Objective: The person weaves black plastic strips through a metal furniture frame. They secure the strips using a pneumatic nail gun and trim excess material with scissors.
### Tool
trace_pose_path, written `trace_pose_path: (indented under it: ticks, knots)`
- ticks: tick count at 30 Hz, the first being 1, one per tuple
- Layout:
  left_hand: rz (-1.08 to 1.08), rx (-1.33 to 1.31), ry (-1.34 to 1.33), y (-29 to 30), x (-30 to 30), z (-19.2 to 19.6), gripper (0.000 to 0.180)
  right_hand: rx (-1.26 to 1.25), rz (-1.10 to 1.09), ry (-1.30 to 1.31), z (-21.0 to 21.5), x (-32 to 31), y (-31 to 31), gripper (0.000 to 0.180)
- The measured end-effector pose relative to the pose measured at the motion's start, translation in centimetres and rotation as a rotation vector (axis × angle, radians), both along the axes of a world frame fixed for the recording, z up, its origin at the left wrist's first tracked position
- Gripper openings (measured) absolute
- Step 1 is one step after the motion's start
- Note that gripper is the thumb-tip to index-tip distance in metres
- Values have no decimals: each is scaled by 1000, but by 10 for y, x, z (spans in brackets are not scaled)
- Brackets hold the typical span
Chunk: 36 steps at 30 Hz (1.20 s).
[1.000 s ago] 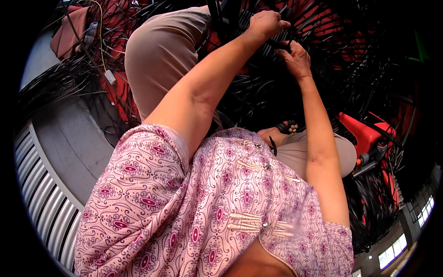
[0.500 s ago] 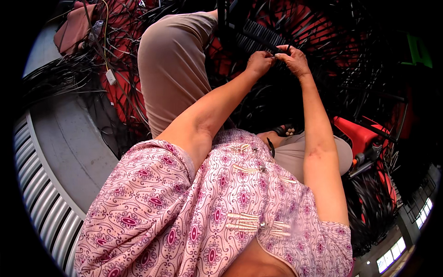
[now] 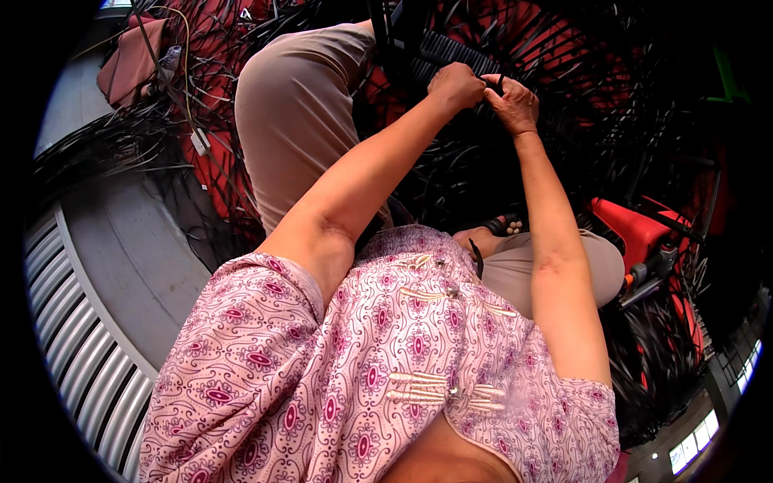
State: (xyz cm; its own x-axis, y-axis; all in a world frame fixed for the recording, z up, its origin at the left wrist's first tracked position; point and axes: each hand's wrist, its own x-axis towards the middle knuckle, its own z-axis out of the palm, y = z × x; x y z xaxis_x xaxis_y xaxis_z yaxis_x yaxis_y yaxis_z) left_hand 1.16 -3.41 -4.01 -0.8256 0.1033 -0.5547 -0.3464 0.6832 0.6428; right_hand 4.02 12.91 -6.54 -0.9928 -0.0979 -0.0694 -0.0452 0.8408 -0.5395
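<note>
Above the lap, left hand (image 3: 456,84) now touching right hand (image 3: 511,103), gripping black strips (image 3: 491,80)

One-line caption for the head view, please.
Seated person's left hand and right hand meet, pinching a thin black strip above a pile of black strips.

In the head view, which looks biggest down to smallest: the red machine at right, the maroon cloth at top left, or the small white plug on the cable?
1. Red machine
2. Maroon cloth, close in size; fisheye bending makes this unsure
3. Small white plug, clearly smallest

Pink short-sleeved paisley blouse (image 3: 386,362) with knot buttons, beige trousers (image 3: 298,121), black sandal (image 3: 495,225)
</note>
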Motion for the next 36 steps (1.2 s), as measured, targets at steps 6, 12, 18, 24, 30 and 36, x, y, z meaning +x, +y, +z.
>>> trace_pose_path:
  ticks: [6, 12, 18, 24, 30, 36]
  knots:
    - [-314, 44, 593, -27, -19, -5, 26, -5, -3, 29, 4, -2, -1, 31]
    - [-612, 183, 771, -32, -36, -19, 26, 9, -26, 5, 2, -4, 3, 33]
    - [-599, 225, 537, -20, -57, -20, 21, 19, 5, -24, 2, -12, 11, 35]
    - [-515, 350, 275, -11, -87, -26, 21, -325, 29, 83, 2, -24, 36, 30]
    - [-542, 497, 191, 8, -119, -10, 18, 28, -94, 220, -9, -57, 49, 30]
    - [-545, 336, 263, 39, -121, 11, 29, 118, -3, 248, 8, -76, 86, 29]
